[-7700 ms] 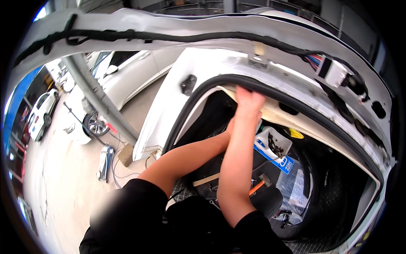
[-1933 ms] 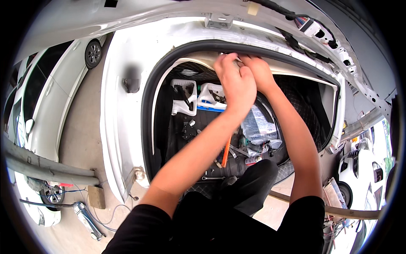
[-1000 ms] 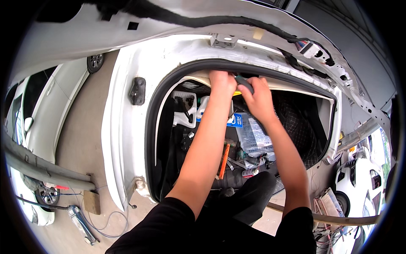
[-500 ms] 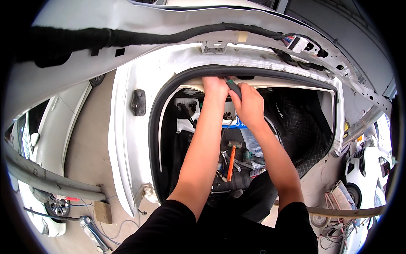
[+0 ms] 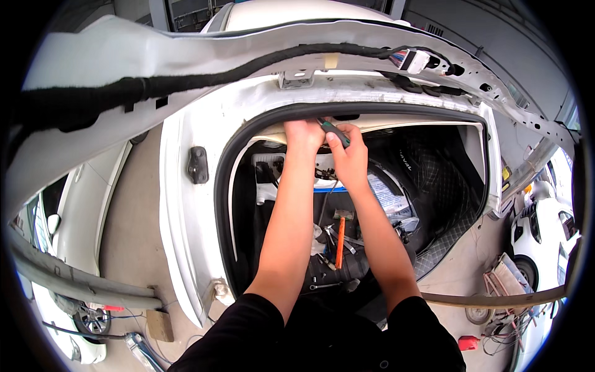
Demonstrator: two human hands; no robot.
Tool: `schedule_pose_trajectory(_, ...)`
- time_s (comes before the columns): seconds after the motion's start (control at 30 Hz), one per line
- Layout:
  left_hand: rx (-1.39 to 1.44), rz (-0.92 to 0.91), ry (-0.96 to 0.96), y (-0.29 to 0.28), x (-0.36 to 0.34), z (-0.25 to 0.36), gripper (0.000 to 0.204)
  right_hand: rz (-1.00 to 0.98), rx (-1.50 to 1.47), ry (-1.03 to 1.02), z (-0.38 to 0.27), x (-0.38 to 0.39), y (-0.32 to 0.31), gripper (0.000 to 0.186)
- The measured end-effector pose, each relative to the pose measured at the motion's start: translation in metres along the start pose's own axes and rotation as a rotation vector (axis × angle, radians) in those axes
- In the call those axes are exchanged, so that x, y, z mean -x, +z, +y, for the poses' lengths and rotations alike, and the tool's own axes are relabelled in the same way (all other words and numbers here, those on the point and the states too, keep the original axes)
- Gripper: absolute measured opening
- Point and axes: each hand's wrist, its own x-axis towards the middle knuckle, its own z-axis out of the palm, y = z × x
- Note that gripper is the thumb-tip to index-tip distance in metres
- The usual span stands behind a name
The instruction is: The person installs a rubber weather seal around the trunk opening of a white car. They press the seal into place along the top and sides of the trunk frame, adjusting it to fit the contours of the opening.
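Observation:
My right hand (image 5: 352, 155) is closed round the green and black handle of a screwdriver (image 5: 338, 134). Its shaft points up and left at the far edge of the car's open rear compartment. Close beside it, my left hand (image 5: 302, 134) reaches up against that edge, just below the black rubber seal (image 5: 260, 118). The left fingers are tucked out of sight, so whether they grip anything cannot be seen. Pale trim (image 5: 396, 124) runs along under the seal by both hands. The screwdriver's tip is hidden near the left fingers.
Overhead crosses a white panel with a black wrapped wiring harness (image 5: 229, 75) and a white connector (image 5: 414, 61). Below my arms lie an orange-handled hammer (image 5: 340, 243), several wrenches and a white tray (image 5: 263, 177). White cars and a red container (image 5: 468, 343) stand around.
The whole view has shifted, with the overhead panel lower in it. My right hand and the screwdriver have moved slightly left, with the handle more tilted. My left hand stays at the edge.

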Motion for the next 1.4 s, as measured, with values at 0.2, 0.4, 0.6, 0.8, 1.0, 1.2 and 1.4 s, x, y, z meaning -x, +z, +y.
schedule_pose_trajectory(0.2,0.137,0.029,0.115,0.013,0.0,-0.008,0.029,0.062,0.048,0.212,0.003,-0.007,-0.012,0.029)
schedule_pose_trajectory(0.4,0.099,0.041,0.095,0.007,-0.001,-0.002,0.028,-0.067,0.635,-0.351,-0.014,-0.012,-0.019,0.027)
schedule_pose_trajectory(0.6,0.033,0.022,0.064,0.015,0.01,-0.006,0.027,-0.025,0.655,-0.473,0.016,-0.022,-0.026,0.028)
schedule_pose_trajectory(0.8,-0.049,-0.022,0.089,-0.01,-0.008,-0.008,0.023,-0.033,0.67,-0.527,0.018,-0.019,-0.019,0.031)
schedule_pose_trajectory(1.0,-0.031,-0.021,-0.031,-0.014,-0.007,-0.008,0.027,-0.082,0.682,-0.476,0.005,0.001,-0.014,0.033)
schedule_pose_trajectory(1.2,-0.017,0.012,0.059,-0.015,-0.009,-0.008,0.027,-0.055,0.841,-0.446,-0.008,-0.016,-0.031,0.029)
schedule_pose_trajectory(1.4,-0.049,-0.015,0.068,-0.006,-0.002,-0.008,0.026,-0.006,0.901,-0.292,0.01,-0.032,-0.03,0.03)
